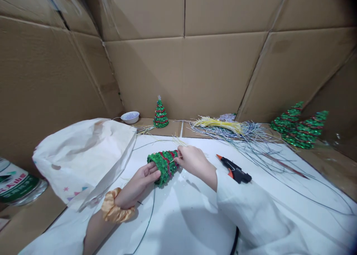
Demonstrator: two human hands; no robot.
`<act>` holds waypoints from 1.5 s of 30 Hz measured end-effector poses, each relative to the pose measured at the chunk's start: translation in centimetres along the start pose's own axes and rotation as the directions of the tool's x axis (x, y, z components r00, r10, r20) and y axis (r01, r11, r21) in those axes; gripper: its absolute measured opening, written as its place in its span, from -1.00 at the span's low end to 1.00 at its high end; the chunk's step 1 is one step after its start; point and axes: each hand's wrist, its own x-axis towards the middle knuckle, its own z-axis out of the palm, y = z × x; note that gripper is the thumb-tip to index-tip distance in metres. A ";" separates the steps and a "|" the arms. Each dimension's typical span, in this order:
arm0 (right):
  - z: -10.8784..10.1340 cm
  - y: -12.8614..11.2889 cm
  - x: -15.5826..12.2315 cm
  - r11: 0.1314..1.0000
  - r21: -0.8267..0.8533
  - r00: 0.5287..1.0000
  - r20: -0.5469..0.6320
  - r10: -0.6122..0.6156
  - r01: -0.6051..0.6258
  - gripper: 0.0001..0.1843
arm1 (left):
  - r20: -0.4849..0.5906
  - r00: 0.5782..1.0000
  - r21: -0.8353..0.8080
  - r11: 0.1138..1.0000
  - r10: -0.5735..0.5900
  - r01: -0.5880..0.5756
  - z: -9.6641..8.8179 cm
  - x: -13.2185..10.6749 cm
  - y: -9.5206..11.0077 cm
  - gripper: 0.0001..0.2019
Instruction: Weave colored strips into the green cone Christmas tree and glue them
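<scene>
A small green Christmas tree (164,165) with red garland lies tilted on its side above the white table, its wide base towards the left. My left hand (145,178) grips it at the base, thumb outside and fingers reaching into the hollow opening. At the narrow end, my right hand (193,160) is closed in a pinch on a thin, pale wire or stick (176,159) against the tree's side. Several thin yellowish strands poke out just beyond the right hand. An orange scrunchie (115,206) circles my left wrist.
A black glue gun with an orange tip (237,171) lies right of my right hand. Bundled wires (223,127) spread behind it. One upright tree (160,113) and a white bowl (130,117) stand at the back, two trees (305,130) far right. A white bag (89,147) lies left; cardboard walls (178,72) enclose the table.
</scene>
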 end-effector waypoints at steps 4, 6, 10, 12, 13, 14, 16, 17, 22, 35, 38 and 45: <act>-0.2 0.0 0.1 1.000 -0.016 1.000 0.020 -0.002 0.002 -0.83 | 0.044 0.995 -0.105 0.990 -0.088 0.092 -0.7 0.2 0.2 -0.61; -0.3 0.0 0.1 1.000 -0.019 0.999 0.034 0.003 -0.002 -0.82 | 0.075 0.989 -0.188 0.973 -0.124 0.136 -1.2 0.4 0.0 -0.64; -0.5 0.2 0.1 1.000 -0.016 0.998 0.059 -0.008 0.008 -0.82 | 0.071 0.988 -0.297 0.942 -0.140 0.155 -2.1 0.7 -0.7 -0.67; -0.6 0.4 0.1 0.999 -0.010 0.997 0.072 -0.038 0.039 -0.83 | 0.070 0.989 -0.300 0.943 -0.131 0.146 -2.1 0.6 -0.8 -0.67; -0.6 0.5 0.1 0.998 -0.007 0.995 0.079 -0.056 0.057 -0.82 | 0.079 0.989 -0.288 0.948 -0.121 0.139 -2.0 0.5 -0.7 -0.66; -0.7 0.5 0.0 0.997 -0.003 0.994 0.084 -0.074 0.074 -0.81 | 0.094 0.989 -0.266 0.955 -0.112 0.134 -1.9 0.4 -0.5 -0.65; -0.7 0.6 0.0 0.995 0.004 0.991 0.092 -0.098 0.098 -0.79 | 0.125 0.987 -0.201 0.971 -0.102 0.126 -1.6 0.2 0.0 -0.62; -0.8 0.6 0.0 0.994 0.005 0.990 0.094 -0.105 0.105 -0.79 | 0.133 0.986 -0.163 0.979 -0.103 0.124 -1.4 0.0 0.3 -0.60; -0.7 0.6 -0.1 0.994 -0.005 0.990 0.092 -0.110 0.110 -0.78 | 0.100 0.990 -0.091 0.990 -0.098 0.108 -1.1 -0.4 1.0 -0.56; 0.0 -0.1 -0.3 0.986 0.022 0.982 0.081 -0.169 0.168 -0.79 | 0.089 0.994 -0.112 0.992 -0.056 0.066 -0.9 -0.3 0.2 -0.62; 0.1 -0.5 -0.3 0.986 0.013 0.983 0.076 -0.166 0.165 -0.78 | 0.076 0.996 -0.116 0.991 -0.055 0.064 -1.0 -0.2 0.1 -0.65; -1.2 0.5 -0.3 0.986 0.004 0.979 0.114 -0.168 0.169 -0.81 | 0.052 0.998 -0.154 0.988 -0.022 0.030 -0.9 0.0 -0.2 -0.71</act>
